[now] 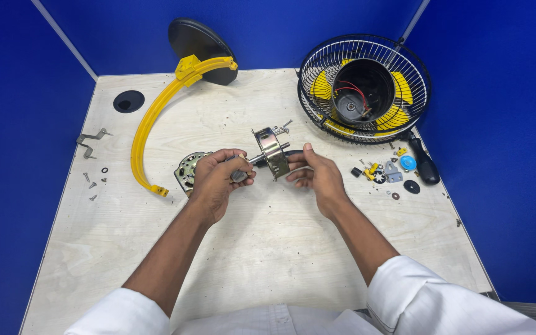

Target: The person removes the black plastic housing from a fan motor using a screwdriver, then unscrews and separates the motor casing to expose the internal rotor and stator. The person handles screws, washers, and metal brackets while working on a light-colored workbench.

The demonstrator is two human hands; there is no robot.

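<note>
Left hand (217,178): fingers curled shut around the shaft end of the motor plate (272,151), thumb over the top, gripping it just left of the disc.
Right hand (317,175): fingers loosely bent and half open, thumb raised beside the disc's right face, fingertips (297,177) touching its lower rim; it steadies the part and does not clamp it.
Motor plate: a round, shiny metal disc held on edge above the table (268,248), a short shaft running through its middle, small screws sticking out from its upper rim.
Place of the plate: between the two hands, off the board, well short of the fan guard (365,87) and left of it.
Stator (188,172): a round grey and brass piece lying flat, just left of the left hand and partly hidden by it.
Yellow arc bracket (156,118): a long curved strip left of the motor plate, its top end meeting a black round base (200,40) at the back wall.
Fan guard: black wire cage with yellow blades and a black motor cup with red wires, back right of the motor plate.
Screwdriver (423,162): black handle, right of the motor plate, near the guard's lower edge.
Small parts (387,174): yellow, blue and black bits scattered just right of the right hand.
Loose screws (92,183): far left of the motor plate, near a bent metal clip (92,138).
</note>
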